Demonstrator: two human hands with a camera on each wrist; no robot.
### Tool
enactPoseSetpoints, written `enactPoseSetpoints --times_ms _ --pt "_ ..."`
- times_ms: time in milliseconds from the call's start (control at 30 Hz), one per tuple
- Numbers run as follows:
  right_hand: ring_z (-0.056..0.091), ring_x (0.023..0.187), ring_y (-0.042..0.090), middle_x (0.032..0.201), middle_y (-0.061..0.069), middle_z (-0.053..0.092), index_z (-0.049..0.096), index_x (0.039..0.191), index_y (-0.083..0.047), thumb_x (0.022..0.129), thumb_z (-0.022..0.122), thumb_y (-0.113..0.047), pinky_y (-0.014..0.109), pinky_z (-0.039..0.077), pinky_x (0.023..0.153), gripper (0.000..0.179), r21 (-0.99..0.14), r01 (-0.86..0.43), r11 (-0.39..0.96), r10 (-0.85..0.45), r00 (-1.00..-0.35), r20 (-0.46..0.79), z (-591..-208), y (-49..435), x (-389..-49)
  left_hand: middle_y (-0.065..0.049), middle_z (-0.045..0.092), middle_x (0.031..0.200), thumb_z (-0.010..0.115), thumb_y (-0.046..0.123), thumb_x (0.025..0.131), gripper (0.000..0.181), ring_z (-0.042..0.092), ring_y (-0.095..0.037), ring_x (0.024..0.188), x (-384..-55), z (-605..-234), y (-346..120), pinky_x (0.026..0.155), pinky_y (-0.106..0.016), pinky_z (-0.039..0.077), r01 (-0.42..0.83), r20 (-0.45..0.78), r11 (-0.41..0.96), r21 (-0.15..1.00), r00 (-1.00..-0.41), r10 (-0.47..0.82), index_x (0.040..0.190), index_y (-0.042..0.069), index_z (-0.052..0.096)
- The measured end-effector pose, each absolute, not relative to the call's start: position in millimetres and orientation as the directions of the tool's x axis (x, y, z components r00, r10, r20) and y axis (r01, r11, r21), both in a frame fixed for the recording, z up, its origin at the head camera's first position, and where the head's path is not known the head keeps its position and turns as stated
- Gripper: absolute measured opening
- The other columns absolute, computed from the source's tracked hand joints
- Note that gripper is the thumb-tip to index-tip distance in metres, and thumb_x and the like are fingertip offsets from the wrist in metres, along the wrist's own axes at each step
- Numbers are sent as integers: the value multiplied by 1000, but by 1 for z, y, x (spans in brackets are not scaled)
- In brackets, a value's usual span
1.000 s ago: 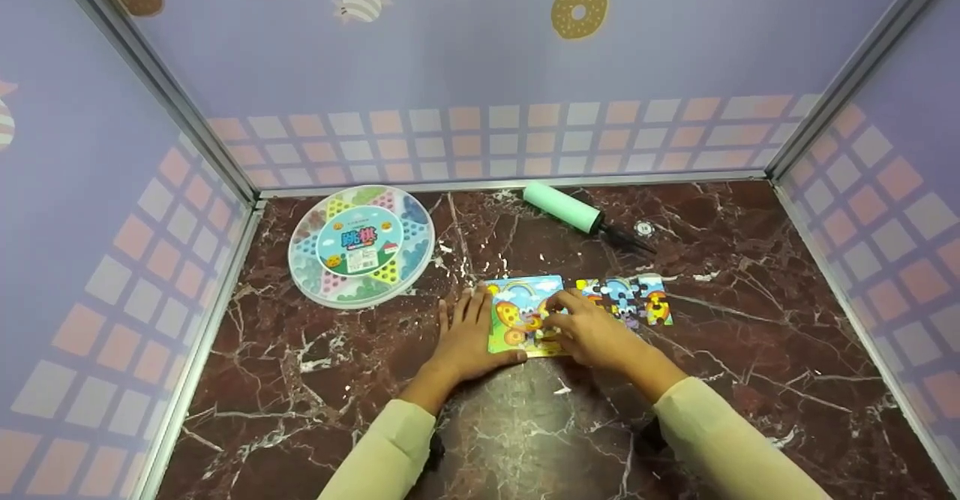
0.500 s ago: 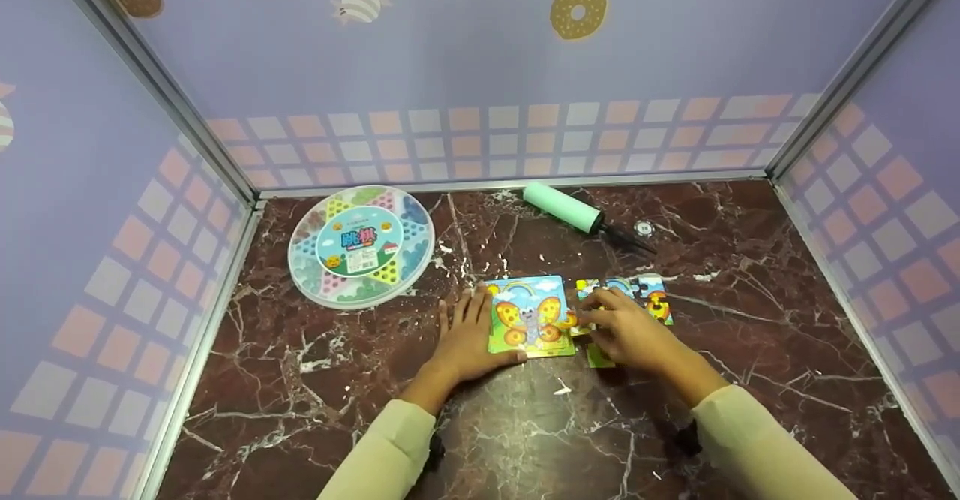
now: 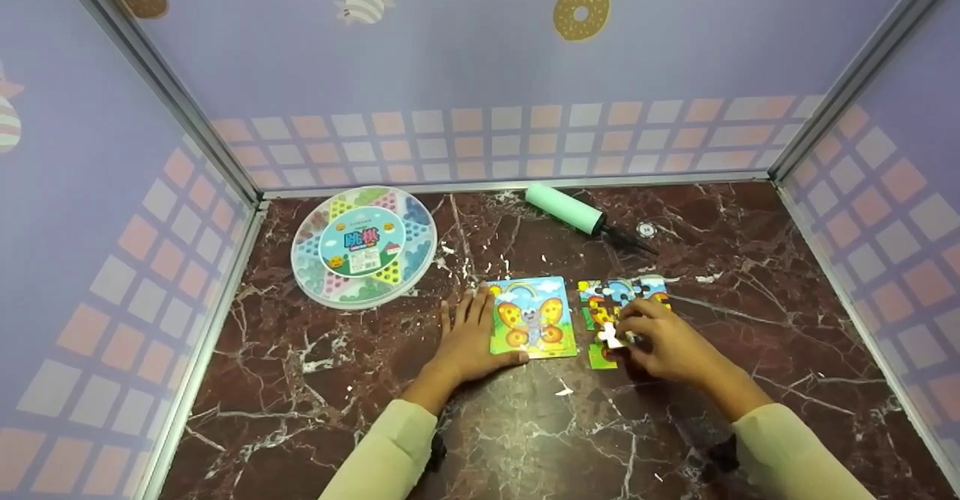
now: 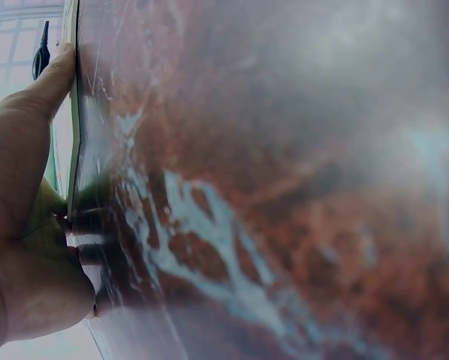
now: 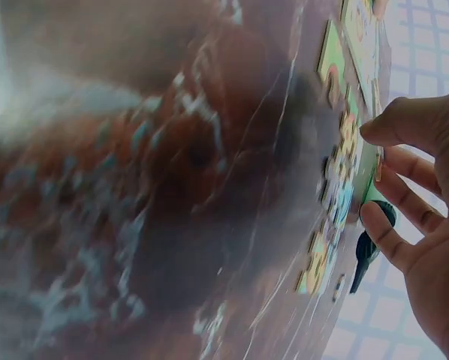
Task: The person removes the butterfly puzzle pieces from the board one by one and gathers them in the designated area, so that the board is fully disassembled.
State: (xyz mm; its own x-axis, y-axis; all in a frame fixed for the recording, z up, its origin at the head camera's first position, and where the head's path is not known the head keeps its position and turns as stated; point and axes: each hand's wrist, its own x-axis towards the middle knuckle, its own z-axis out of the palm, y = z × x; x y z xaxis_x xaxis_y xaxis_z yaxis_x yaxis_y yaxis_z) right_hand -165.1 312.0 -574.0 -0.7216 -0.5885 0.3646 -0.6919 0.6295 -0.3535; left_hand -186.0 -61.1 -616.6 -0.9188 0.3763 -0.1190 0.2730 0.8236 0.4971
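Observation:
My left hand (image 3: pixel 466 344) lies with straight fingers over the left edge of a butterfly picture board (image 3: pixel 534 321). In the left wrist view the thumb (image 4: pixel 53 79) lies along the board's thin edge (image 4: pixel 75 142). Right of the board, my right hand (image 3: pixel 671 344) pinches a jigsaw piece (image 3: pixel 609 335), its white side showing. It is held over partly joined jigsaw pieces (image 3: pixel 596 290), and the hand hides some of them. A green jigsaw piece (image 3: pixel 601 358) lies at their near left corner. Seen from the right wrist, the thumb (image 5: pixel 382 127) and fingers are above the puzzle (image 5: pixel 343 169).
A round Chinese checkers set (image 3: pixel 363 248) lies at the back left. A mint green hand pump (image 3: pixel 564 209) with a black nozzle and a small round chip (image 3: pixel 646 229) are behind the puzzle. Patterned panels (image 3: pixel 480 49) enclose the dark marble surface on three sides.
My right hand has moved right, off the picture board and over the jigsaw pieces, and the piece in its fingers now shows its white side. My left hand stays on the board.

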Motion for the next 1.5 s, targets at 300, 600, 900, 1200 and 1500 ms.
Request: enactPoseSetpoints --times_ms 300,600,900,1200,1500 --pt "68 107 27 114 8 73 80 100 -11 70 86 8 52 63 92 37 -348 -662 664 -584 -750 312 -574 330 -154 -19 12 187 74 77 90 127 10 -47 173 -181 -602 -60 135 -77 -2 278 -138 839 468 -915 380 175 0 21" --pt "63 102 25 112 5 71 81 103 -13 71 86 5 52 60 86 37 -314 -669 674 -613 -743 267 -581 337 -151 -16 9 188 73 78 91 126 10 -45 173 -182 -603 -59 135 -76 -2 271 -147 854 443 -918 368 177 3 19" --pt "67 95 24 107 4 72 83 101 -13 69 88 6 49 62 81 38 -302 -711 635 -642 -703 307 -585 337 -152 -16 10 188 71 80 90 127 10 -44 174 -182 -604 -60 136 -76 -3 272 -152 858 435 -917 368 177 3 18" --pt "70 94 25 106 6 73 86 100 -13 73 90 5 51 63 81 33 -272 -712 647 -652 -702 288 -585 337 -151 -15 10 188 70 82 90 129 10 -44 174 -181 -605 -59 136 -75 -3 270 -153 863 427 -919 364 178 5 17" --pt "69 92 25 103 4 72 86 96 -15 76 88 5 50 61 78 28 -266 -709 653 -654 -705 275 -583 336 -150 -16 10 188 74 76 91 126 9 -44 174 -181 -602 -59 136 -75 -3 265 -155 852 452 -917 368 177 3 19"
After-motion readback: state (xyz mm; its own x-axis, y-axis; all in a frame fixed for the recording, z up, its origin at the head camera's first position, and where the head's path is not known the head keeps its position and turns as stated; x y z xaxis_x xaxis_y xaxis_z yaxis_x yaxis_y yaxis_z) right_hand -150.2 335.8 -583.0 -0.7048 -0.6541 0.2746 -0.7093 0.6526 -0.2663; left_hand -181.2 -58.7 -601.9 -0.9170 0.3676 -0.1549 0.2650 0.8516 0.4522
